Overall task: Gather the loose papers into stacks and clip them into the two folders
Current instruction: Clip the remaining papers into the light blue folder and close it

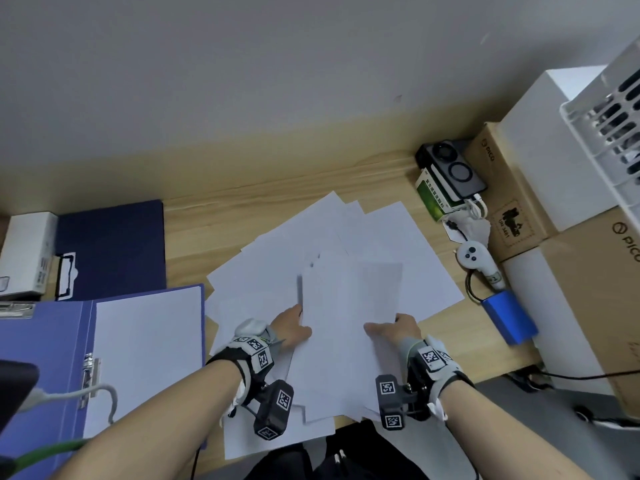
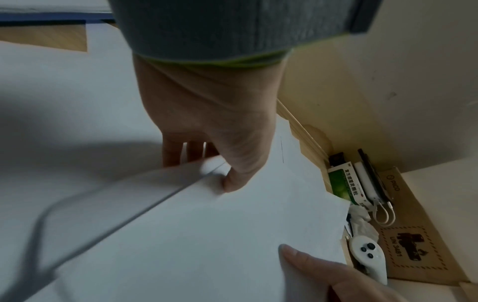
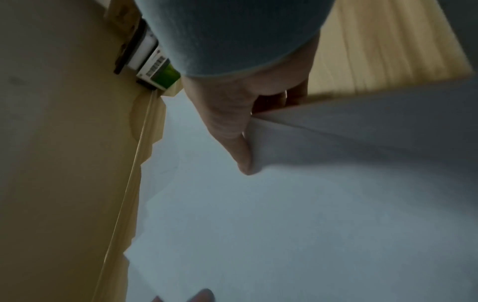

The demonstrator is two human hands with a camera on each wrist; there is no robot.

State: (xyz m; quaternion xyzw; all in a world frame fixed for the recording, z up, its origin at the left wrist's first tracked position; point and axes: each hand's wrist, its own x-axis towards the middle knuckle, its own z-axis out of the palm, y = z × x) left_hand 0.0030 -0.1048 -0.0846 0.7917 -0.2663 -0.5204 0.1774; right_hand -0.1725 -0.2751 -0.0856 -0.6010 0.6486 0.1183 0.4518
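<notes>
Head view, loose papers (image 1: 388,237), controller (image 1: 471,255) beside

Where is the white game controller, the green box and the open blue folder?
white game controller (image 1: 471,253), head view, on its round button face.
green box (image 1: 428,196), head view, on its green side.
open blue folder (image 1: 45,344), head view, on its bare inside cover.

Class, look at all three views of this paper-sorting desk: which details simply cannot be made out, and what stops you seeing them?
1. Sheet count in the held stack: head view, sheets overlap.
2. Left hand fingertips: left wrist view, hidden under the lifted paper edge.
3. Right hand fingers: right wrist view, behind the paper, dim and blurred.
4. Open blue folder: head view, cut off by the left edge.
5. Green box print: too small.
</notes>
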